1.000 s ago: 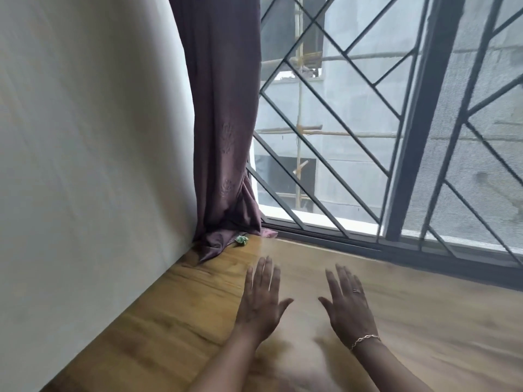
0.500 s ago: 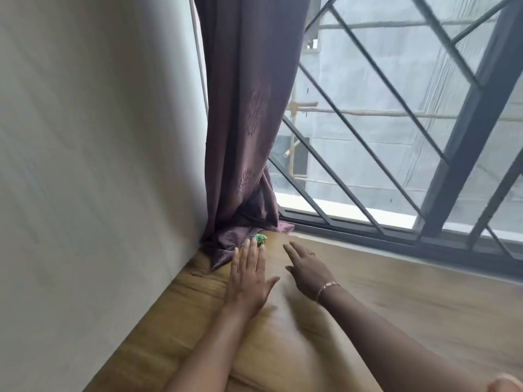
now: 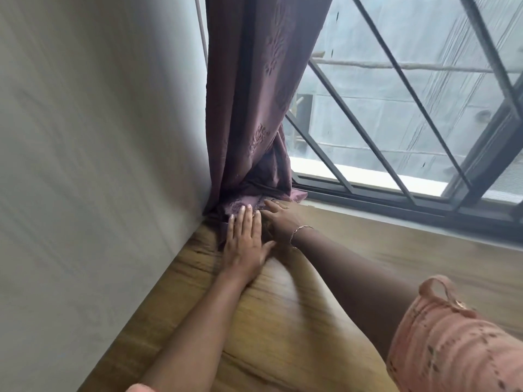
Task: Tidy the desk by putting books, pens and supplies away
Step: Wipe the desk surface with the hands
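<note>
My left hand [image 3: 243, 241] lies flat on the wooden desk [image 3: 410, 250] in the far left corner, palm down, fingertips resting on the hem of the purple curtain [image 3: 254, 108]. My right hand [image 3: 283, 219], with a thin bracelet at the wrist, reaches in from the right and touches the curtain hem right beside the left fingers. Its fingers curl down towards the desk, and what lies under them is hidden. No small green object shows in the corner now; no books or pens are in view.
A pale wall [image 3: 99, 165] runs along the desk's left edge. A window with a dark diagonal metal grille [image 3: 396, 89] and frame closes off the back. My pink sleeve [image 3: 452, 343] fills the lower right.
Both hands have moved forward into the corner and reached the curtain hem. The small green object seen there earlier is now covered by my right hand. The view has closed in.
</note>
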`<state>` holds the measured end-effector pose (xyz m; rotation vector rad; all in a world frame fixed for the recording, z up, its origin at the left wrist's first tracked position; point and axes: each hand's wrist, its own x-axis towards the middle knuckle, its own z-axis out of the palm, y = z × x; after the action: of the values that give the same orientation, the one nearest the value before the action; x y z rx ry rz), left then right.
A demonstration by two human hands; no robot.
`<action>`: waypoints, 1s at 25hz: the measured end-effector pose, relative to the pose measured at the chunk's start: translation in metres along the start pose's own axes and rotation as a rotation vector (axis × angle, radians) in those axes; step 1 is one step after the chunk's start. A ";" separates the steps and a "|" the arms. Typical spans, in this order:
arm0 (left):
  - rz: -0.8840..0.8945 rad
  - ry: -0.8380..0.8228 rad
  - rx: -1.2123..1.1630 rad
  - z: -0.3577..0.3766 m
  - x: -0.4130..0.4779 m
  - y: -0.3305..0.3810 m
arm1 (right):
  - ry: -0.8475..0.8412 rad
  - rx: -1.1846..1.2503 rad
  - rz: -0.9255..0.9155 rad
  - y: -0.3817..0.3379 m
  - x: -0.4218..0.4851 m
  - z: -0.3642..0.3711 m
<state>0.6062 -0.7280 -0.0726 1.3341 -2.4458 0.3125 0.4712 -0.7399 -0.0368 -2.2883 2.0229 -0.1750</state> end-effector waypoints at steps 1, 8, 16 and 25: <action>-0.003 -0.011 -0.004 0.001 -0.001 -0.001 | 0.005 -0.005 0.009 0.000 0.001 0.002; -0.092 -0.087 -0.114 -0.011 -0.014 0.007 | 0.212 0.064 0.047 0.001 -0.026 -0.016; -0.103 -0.201 -0.259 -0.047 -0.044 0.067 | 0.405 0.178 0.314 0.017 -0.134 -0.044; 0.164 -0.219 -0.383 -0.097 -0.105 0.211 | 0.581 0.426 0.600 0.052 -0.325 -0.057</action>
<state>0.4988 -0.5005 -0.0308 1.0528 -2.6239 -0.2683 0.3730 -0.4230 0.0026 -1.3988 2.4958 -1.1894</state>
